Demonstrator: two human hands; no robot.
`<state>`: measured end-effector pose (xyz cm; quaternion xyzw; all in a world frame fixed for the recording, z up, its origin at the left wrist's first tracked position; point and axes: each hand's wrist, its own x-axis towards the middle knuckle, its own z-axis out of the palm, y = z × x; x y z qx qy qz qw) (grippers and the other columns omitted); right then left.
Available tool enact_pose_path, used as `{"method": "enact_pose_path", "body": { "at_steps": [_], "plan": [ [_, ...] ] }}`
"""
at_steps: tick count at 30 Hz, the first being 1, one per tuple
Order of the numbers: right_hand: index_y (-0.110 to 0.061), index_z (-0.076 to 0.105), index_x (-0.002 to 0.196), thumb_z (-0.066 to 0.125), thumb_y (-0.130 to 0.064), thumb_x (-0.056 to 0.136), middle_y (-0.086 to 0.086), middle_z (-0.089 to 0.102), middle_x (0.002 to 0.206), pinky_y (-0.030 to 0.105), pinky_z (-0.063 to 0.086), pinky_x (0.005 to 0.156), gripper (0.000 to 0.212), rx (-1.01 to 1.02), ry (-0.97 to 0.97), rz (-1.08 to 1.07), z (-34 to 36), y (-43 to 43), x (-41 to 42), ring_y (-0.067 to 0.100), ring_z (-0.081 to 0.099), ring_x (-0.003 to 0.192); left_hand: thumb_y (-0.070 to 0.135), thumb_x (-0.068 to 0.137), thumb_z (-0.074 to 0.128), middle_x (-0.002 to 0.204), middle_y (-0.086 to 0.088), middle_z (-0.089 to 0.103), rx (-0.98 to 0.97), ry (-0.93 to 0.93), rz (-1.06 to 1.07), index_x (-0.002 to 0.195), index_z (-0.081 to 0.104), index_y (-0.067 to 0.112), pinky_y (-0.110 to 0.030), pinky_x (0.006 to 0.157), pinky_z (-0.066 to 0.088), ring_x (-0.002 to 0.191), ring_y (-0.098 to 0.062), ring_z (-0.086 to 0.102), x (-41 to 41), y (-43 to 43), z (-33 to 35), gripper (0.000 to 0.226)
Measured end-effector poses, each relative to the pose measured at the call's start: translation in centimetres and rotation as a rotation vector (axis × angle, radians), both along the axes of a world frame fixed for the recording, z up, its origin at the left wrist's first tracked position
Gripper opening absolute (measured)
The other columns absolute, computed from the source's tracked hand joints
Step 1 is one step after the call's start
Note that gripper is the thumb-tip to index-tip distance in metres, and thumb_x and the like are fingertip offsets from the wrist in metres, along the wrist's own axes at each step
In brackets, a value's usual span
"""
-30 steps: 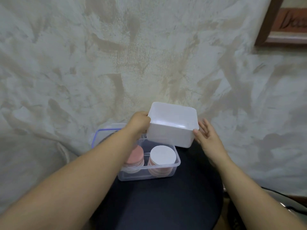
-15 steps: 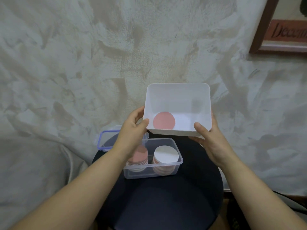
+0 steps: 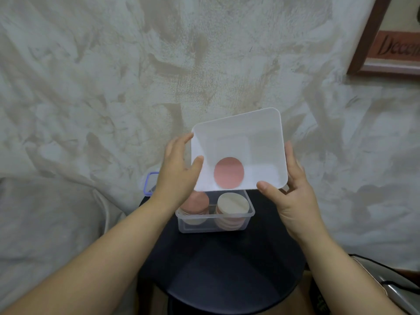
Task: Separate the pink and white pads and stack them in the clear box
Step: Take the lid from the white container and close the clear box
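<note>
A purple-rimmed lid (image 3: 148,184) peeks out past the far left edge of the dark round stool (image 3: 222,269). The left hand (image 3: 176,171) has its grip on the left wall of a white tub (image 3: 238,133), thumb on the inside and fingers behind. The tub is held in the air above the stool's far edge, tilted so its opening faces the camera. A single pink pad (image 3: 228,172) lies inside it, near the lower wall.

Under the tub, the clear box (image 3: 216,223) sits on the far half of the stool. It holds a pink-topped stack (image 3: 197,203) on the left and a white-topped stack (image 3: 231,203) on the right. The right hand (image 3: 293,198) is clamped on the tub's near right corner, thumb on the rim. A framed picture (image 3: 386,42) hangs at upper right.
</note>
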<state>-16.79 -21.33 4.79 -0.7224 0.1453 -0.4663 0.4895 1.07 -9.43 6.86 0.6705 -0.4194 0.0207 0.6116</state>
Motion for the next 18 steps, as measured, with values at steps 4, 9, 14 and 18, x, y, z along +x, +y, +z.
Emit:
{"method": "enact_pose_path", "body": {
  "at_steps": [4, 9, 14, 18],
  "plan": [
    [-0.046, 0.035, 0.133, 0.076, -0.037, 0.056, -0.025, 0.027, 0.146, 0.011, 0.042, 0.092, 0.088, -0.013, -0.038, 0.021, 0.7, 0.9, -0.6, -0.007, 0.039, 0.127, 0.018, 0.084, 0.056, 0.119, -0.007, 0.054, 0.120, -0.670, 0.043, 0.119, 0.059, 0.015, -0.024, 0.097, 0.032, 0.111, -0.023, 0.048, -0.8, -1.3, 2.1, 0.035],
    [-0.036, 0.034, 0.140, 0.074, -0.039, 0.056, -0.017, 0.026, 0.149, 0.014, 0.042, 0.097, 0.093, -0.085, -0.006, 0.006, 1.4, 1.6, -1.4, -0.005, 0.036, 0.130, 0.020, 0.085, 0.062, 0.137, -0.007, 0.035, 0.783, -0.676, -0.143, 0.138, 0.037, 0.018, -0.033, 0.096, 0.040, 0.118, -0.027, 0.045, -1.4, -4.3, 4.1, 0.058],
    [-0.056, 0.044, 0.122, 0.076, -0.039, 0.053, -0.021, 0.032, 0.145, 0.014, 0.043, 0.095, 0.078, -0.053, -0.030, -0.018, 1.1, 1.9, -2.3, -0.004, 0.042, 0.126, 0.014, 0.082, 0.064, 0.121, -0.009, 0.046, 0.834, -0.690, -0.194, 0.125, 0.047, 0.013, -0.030, 0.081, 0.043, 0.100, -0.026, 0.053, -1.4, -4.9, 3.9, 0.046],
    [-0.053, 0.046, 0.124, 0.078, -0.036, 0.054, -0.019, 0.035, 0.143, 0.010, 0.042, 0.091, 0.079, -0.083, 0.004, -0.029, 0.7, 2.1, -2.6, -0.009, 0.044, 0.121, 0.010, 0.084, 0.061, 0.112, -0.006, 0.050, 0.804, -0.607, -0.239, 0.117, 0.057, 0.013, -0.020, 0.074, 0.035, 0.096, -0.020, 0.051, -0.9, -4.8, 3.2, 0.033]
  ]
}}
